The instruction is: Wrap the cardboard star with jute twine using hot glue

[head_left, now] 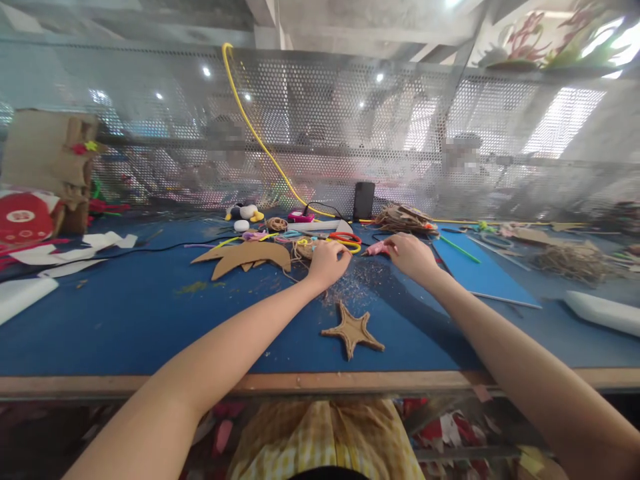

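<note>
My right hand [413, 257] is wrapped round a pink hot glue gun [376, 249], its tip pointing left. To its left, my left hand [327, 263] is closed, thumb and fingers curled together; what they pinch, if anything, is too small to tell. Just behind that hand lie scissors with red and yellow handles [354, 241], and beside it some brown twine [303, 251]. Closer to me, a cardboard star [354, 329] edged with twine lies flat on the blue table [225, 333]. Curved cardboard pieces [253, 256] rest left of my left hand.
A blue board [480, 267] with a green stick [460, 249] lies on the right, near a tangle of twine [573, 260]. A black phone [364, 201] leans at the back against the perforated metal screen [320, 133]. White scraps [75, 250] lie left.
</note>
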The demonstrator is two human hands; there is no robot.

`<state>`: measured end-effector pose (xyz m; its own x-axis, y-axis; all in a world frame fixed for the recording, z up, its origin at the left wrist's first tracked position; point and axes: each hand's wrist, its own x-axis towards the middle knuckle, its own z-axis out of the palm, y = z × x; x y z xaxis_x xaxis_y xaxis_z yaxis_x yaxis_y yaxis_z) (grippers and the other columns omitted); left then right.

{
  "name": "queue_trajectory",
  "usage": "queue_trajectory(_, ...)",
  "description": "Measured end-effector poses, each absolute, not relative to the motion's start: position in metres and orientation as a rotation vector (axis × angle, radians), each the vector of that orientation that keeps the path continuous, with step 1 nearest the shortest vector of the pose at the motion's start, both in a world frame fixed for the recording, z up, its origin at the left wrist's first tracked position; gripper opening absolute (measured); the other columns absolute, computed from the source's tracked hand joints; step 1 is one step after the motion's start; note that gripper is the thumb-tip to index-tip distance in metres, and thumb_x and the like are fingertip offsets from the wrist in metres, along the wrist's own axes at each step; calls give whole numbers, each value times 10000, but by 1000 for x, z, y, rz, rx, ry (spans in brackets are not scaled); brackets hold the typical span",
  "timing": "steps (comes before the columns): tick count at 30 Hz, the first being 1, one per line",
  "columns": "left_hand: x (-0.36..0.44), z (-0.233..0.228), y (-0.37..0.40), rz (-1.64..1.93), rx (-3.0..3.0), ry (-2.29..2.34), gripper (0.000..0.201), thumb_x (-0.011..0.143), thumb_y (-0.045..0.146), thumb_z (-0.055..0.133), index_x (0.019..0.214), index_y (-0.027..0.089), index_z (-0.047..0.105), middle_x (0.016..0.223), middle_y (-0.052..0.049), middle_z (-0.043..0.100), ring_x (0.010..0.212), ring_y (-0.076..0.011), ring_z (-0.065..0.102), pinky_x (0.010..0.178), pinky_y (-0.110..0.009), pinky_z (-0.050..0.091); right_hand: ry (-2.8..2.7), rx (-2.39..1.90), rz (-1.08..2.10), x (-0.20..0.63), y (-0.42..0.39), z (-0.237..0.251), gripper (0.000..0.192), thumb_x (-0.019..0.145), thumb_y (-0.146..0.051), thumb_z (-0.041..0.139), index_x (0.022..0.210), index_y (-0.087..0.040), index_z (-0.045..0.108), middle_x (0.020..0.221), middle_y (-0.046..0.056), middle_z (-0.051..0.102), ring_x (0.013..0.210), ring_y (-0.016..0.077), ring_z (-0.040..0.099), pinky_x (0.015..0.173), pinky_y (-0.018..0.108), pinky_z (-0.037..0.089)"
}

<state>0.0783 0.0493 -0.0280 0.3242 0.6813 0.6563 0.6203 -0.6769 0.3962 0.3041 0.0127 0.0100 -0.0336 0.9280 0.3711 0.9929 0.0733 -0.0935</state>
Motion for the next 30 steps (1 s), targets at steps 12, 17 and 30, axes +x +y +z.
queue_trajectory(12,76,-27,48,1278,2489,1281,245,886,163,580,746,200,777,874,-49,794,944,-251,687,974,-411,461,-2045,-2254,-278,326,33,-9,412,979,-465,534,999,-105,732,1052,181,741,1011,270,694,888,374,514)
queue_trajectory(17,76,-26,48,1264,2483,1270,239,881,152,582,751,200,777,871,-42,795,939,-251,687,971,-408,460,-2111,-2232,-260,326,34,-6,342,982,-452,603,1155,-163,656,1162,74,684,1025,198,667,926,434,555)
queue_trajectory(30,75,-22,44,1284,2455,1203,227,867,131,585,744,198,764,865,-37,792,918,-241,696,981,-402,469,-2029,-2153,-328,347,25,7,425,954,-484,486,1119,-129,653,1106,171,729,934,281,702,685,309,438)
